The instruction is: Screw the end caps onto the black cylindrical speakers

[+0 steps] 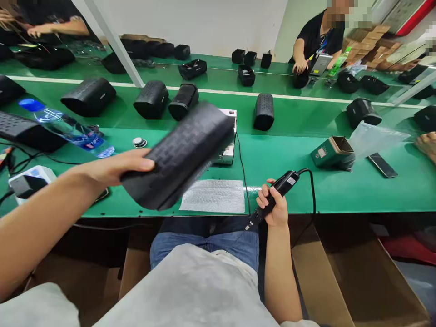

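Observation:
My left hand point(117, 169) grips one end of a black textured speaker housing point(180, 154) and holds it tilted in the air over the near edge of the green bench point(279, 159); the housing is blurred by motion. My right hand point(272, 208) is wrapped round a black corded electric screwdriver point(274, 196), held at the bench's front edge with its tip pointing down toward my lap. A sheet of bubble wrap point(214, 196) lies on the bench between my hands. Behind the housing sits a small silver box point(229, 136), partly hidden.
Several more black housings point(152, 99) stand on the conveyor behind. A water bottle point(68, 129) lies at left, a green device point(331, 152), a plastic bag point(374, 138) and a phone point(382, 164) at right. Other people work across the line. A cardboard box point(357, 272) sits below right.

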{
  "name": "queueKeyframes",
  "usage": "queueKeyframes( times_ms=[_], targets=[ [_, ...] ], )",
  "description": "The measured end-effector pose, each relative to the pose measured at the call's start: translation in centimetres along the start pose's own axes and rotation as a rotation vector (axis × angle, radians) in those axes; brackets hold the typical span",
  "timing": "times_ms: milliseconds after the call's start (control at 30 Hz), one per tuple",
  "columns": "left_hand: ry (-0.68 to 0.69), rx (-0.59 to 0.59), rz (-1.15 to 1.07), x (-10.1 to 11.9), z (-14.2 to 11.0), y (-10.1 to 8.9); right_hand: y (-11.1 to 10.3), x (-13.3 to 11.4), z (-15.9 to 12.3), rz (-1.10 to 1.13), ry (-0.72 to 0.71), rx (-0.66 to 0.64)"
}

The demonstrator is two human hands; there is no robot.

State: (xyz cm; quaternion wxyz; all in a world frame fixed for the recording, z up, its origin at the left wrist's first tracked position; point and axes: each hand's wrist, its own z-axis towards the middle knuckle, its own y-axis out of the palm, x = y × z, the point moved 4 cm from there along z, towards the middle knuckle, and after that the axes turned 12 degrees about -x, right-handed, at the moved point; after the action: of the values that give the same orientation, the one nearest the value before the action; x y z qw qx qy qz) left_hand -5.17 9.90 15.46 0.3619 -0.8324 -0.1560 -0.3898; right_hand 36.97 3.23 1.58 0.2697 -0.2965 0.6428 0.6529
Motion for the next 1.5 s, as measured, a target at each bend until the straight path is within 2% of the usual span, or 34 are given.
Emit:
queueKeyframes(
  times_ms=[67,100,167,300,433,600,667,800,933,1033,1133,1267,1500],
  targets=[
    [-0.03,-0.271,-0.196,1.4,1.4,3.6,1.2,-0.4,-0.6,-0.082,-0.04,0.03],
    [-0.035,-0.357,-0.279,2.2,2.5,4.8,1.5,-0.6,-0.7,-0.125,-0.06,0.052],
    [-0.039,-0.412,-0.349,3.3,4.8,6.1,1.9,-0.9,-0.9,-0.203,-0.083,0.099],
    [-0.086,-0.429,-0.412,3.0,8.8,6.4,2.0,-0.8,-1.4,-0.328,-0.056,0.161],
    [-0.137,-0.49,-0.394,2.1,11.1,6.4,2.4,0.1,-2.6,-0.421,0.032,0.17],
    [-0.051,-0.61,-0.195,2.5,12.7,6.4,2.8,1.2,-4.3,-0.508,0.088,0.191],
    [-0.002,-0.558,-0.116,2.8,12.8,5.8,2.8,1.3,-4.5,-0.542,0.09,0.205],
    [0.002,-0.254,-0.033,2.8,10.5,4.7,2.9,1.0,-4.2,-0.592,0.079,0.216],
    [0.112,-0.105,0.27,3.1,6.5,6.3,2.9,0.4,-3.7,-0.619,0.071,0.22],
    [0.17,-0.043,0.568,2.8,5.1,8.2,3.1,0.1,-3.2,-0.641,0.076,0.212],
    [0.143,0.002,0.728,2.6,5.6,9.2,3.4,0.0,-2.8,-0.657,0.08,0.193],
    [0.1,-0.023,0.753,2.9,6.4,9.4,3.6,-0.2,-2.5,-0.67,0.077,0.176],
    [0.121,0.018,0.703,3.1,5.4,10.2,3.6,-0.2,-2.9,-0.702,0.081,0.179]
  ],
)
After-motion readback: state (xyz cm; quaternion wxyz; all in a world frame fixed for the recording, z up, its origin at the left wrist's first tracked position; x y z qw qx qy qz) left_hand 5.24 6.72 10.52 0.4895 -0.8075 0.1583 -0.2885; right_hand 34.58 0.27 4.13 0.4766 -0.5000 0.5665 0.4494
